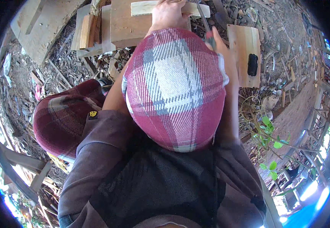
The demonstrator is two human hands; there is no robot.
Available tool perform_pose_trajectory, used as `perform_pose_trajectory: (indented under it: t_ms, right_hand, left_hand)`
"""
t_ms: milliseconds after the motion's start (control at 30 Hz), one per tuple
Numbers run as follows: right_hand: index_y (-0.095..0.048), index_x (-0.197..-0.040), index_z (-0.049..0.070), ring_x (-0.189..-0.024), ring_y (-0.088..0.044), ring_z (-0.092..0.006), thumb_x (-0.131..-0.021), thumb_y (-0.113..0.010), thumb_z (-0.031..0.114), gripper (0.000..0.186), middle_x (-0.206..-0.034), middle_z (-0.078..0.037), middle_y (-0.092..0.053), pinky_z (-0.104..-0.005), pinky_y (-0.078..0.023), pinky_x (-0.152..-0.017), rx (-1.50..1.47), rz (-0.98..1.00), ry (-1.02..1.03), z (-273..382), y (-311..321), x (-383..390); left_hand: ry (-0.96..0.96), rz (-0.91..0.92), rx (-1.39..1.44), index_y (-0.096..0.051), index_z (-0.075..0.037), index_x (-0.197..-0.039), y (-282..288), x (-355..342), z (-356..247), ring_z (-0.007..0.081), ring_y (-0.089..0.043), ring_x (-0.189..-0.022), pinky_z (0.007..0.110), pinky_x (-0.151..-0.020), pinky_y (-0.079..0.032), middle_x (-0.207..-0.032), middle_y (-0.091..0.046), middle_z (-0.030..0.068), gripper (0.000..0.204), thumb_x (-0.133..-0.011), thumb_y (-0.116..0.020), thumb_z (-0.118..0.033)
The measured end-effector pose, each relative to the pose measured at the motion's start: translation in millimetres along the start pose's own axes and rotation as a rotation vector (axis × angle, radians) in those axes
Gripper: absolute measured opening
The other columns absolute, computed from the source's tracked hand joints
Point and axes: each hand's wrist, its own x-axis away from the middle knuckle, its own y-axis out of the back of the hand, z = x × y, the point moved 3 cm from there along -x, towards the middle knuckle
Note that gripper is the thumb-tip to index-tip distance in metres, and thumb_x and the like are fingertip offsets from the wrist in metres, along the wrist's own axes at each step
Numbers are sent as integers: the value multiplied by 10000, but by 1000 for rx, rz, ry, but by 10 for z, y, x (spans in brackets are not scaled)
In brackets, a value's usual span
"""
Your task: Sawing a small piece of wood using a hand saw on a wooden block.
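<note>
A pale wooden strip (144,8) lies crosswise over a brown wood block (125,26) at the top of the view. My left hand (168,14) grips the strip near its middle, its fingertips partly cut off by the upper edge. Just to the right, my right hand (219,41) is closed around the red and dark handle of a tool with a long, narrow metal blade (203,17). That blade slants up across the right part of the strip; its tip and exact kind cannot be made out. My raised knee in plaid cloth (176,76) hides part of both forearms.
A light board (243,41) at the right carries a black oblong object (252,64). Stacked wood pieces (91,30) and a large panel (39,30) stand at the upper left. Wood scraps litter the ground (283,45); a leafy plant (273,144) grows at the right.
</note>
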Motion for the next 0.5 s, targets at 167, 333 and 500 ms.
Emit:
perform_pose_trajectory:
  t_ms: [167, 333, 500]
  right_hand:
    - [-389, -1473, 185, -1016, -621, -479, -916, -554, 273, 588, -1036, -300, -658, -536, -493, -871, 204, -45, 31, 45, -63, -765]
    - [-363, -1490, 203, -997, -619, -493, -920, -566, 296, 613, -1014, -296, -662, -541, -490, -864, 166, -9, -52, -134, -73, -331]
    - [-362, -1494, 208, -1009, -621, -479, -925, -566, 273, 608, -1022, -293, -662, -539, -483, -885, -59, 85, -49, -103, 45, 117]
  left_hand:
    - [-24, -36, -10, -644, 3, -1179, -79, -69, -104, 281, -502, -1302, 425, -1139, -340, -1265, -635, 144, 477, -763, -665, -230]
    - [-17, 3, -5, -637, -4, -1191, -232, -25, -126, 274, -484, -1317, 420, -1147, -325, -1278, -625, 136, 487, -765, -677, -237]
    - [2, 31, -42, -623, 0, -1203, 31, -6, 15, 270, -466, -1331, 423, -1157, -306, -1299, -611, 133, 529, -766, -727, -281]
